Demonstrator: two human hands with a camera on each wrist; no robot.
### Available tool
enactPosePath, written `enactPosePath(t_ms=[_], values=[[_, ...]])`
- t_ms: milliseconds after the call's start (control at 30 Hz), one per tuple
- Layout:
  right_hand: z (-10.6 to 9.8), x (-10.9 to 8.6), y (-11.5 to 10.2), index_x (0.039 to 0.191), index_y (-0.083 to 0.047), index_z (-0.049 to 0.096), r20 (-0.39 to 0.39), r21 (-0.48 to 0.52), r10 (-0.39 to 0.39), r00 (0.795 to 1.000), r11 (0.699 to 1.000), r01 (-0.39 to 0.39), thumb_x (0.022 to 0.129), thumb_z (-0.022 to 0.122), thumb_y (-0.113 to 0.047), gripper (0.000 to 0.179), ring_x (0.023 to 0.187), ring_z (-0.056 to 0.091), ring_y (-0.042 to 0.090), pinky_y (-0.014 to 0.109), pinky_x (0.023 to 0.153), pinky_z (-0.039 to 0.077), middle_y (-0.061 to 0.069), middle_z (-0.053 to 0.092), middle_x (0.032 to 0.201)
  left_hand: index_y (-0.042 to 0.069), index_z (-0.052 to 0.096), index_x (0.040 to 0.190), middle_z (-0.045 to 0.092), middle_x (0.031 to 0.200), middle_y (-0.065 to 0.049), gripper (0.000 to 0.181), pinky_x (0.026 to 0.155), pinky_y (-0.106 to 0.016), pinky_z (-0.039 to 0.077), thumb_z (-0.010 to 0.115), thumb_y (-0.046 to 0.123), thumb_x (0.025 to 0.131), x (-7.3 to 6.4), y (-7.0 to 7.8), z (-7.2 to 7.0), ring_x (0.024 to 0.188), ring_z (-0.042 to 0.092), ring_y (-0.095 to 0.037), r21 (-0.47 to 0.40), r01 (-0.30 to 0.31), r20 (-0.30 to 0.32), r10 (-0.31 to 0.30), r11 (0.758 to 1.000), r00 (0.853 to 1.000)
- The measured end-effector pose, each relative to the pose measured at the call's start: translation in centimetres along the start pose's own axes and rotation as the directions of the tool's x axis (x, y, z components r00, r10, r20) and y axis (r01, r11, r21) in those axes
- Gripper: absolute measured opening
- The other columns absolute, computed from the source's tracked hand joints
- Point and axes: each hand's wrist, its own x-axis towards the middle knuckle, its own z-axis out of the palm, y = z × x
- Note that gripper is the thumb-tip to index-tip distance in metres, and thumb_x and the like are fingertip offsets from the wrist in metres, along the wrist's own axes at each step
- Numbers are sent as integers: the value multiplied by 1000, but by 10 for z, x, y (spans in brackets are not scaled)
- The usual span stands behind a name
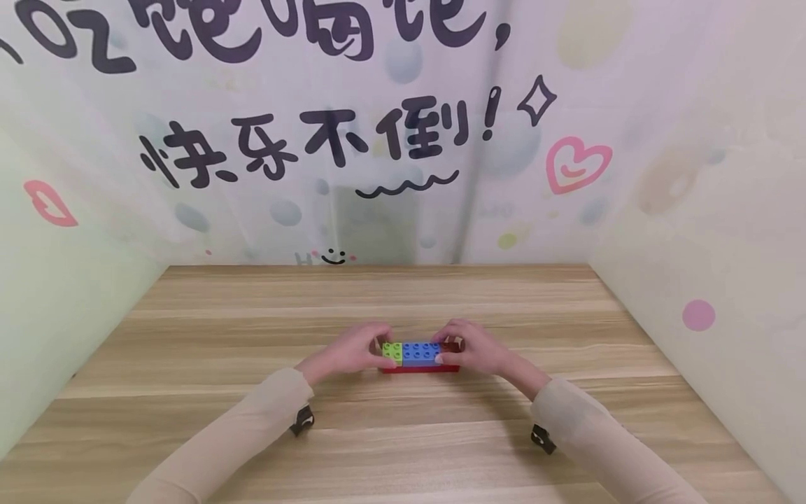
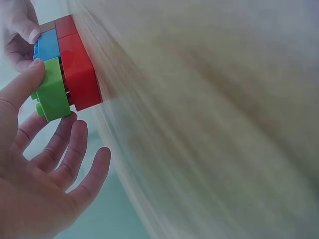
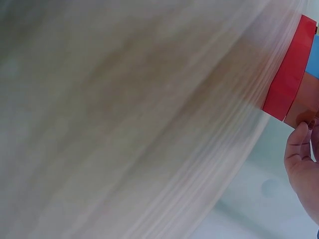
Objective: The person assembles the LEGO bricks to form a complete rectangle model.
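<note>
On the table a row of toy building bricks sits on a long red base (image 1: 418, 369) that seems to consist of red bricks. My left hand (image 1: 355, 348) pinches the light green brick (image 2: 54, 89) at the left end, thumb on one side, fingertips on the other. A narrow gap shows between the green brick and the red brick (image 2: 79, 72) in the left wrist view. In the middle lies a blue brick (image 1: 418, 355). My right hand (image 1: 475, 348) grips its right end between thumb and fingers, partly covering a brown brick (image 3: 303, 102) at the right end.
The wood-grain table (image 1: 415, 448) spreads around the bricks. A printed white curtain (image 1: 403, 231) rises behind its far edge, with pale walls at the left and right. Black straps (image 1: 303, 420) hang beneath both wrists.
</note>
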Motion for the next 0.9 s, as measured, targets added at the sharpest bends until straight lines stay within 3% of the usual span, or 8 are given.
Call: enactPosePath(t_ms=[367, 667, 900], values=[[0, 0, 1, 102, -12, 62, 3, 8, -6, 1000, 1000, 6, 78, 67, -29, 30, 75, 46, 12, 27, 64, 40, -7, 55, 90, 13, 54, 89, 55, 83, 5, 28, 65, -26, 44, 71, 29, 74, 6, -5, -2, 75, 51, -10, -34, 34, 64, -31, 999, 997], [1, 0, 1, 101, -13, 63, -4, 3, -7, 1000, 1000, 7, 78, 67, -32, 30, 75, 46, 11, 26, 63, 40, -8, 54, 89, 12, 55, 91, 54, 82, 4, 28, 66, -27, 44, 71, 28, 74, 6, -6, -2, 76, 51, -11, -80, 75, 81, -68, 994, 994], [0, 0, -1, 101, -13, 63, -4, 14, 8, 1000, 1000, -8, 78, 67, -30, 29, 76, 46, 12, 28, 64, 40, -7, 55, 91, 11, 56, 98, 57, 88, 2, 33, 69, -27, 44, 68, 32, 76, 3, -6, -1, 79, 53, -12, -29, 54, 74, -51, 998, 996]])
